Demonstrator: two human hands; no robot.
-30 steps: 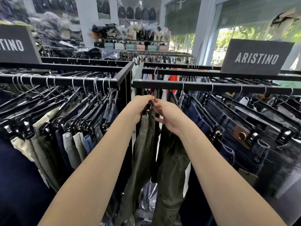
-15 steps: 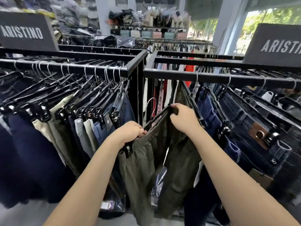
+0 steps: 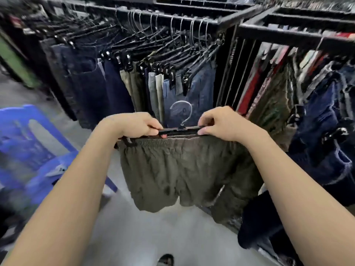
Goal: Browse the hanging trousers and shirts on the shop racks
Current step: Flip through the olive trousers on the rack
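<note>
Olive green trousers (image 3: 180, 169) hang from a black clip hanger (image 3: 180, 129) that I hold out in front of me, off the rack. My left hand (image 3: 134, 124) grips the hanger's left end and my right hand (image 3: 221, 123) pinches its right end. The hanger's metal hook (image 3: 182, 110) stands free above the bar. Behind it, the left rack (image 3: 172, 18) carries dark, khaki and blue trousers (image 3: 157, 89) on black hangers. The right rack (image 3: 288, 37) holds red and patterned shirts (image 3: 269, 96) and dark jeans (image 3: 322, 120).
A blue plastic chair (image 3: 32, 150) stands on the grey floor (image 3: 149, 237) at the left. A dark garment (image 3: 255, 223) hangs low under my right forearm. A shoe tip (image 3: 166, 260) shows at the bottom edge.
The olive trousers have come off the right rack and now hang spread between both hands, facing me. My view has tilted down and to the left, bringing the floor and blue chair into sight.
</note>
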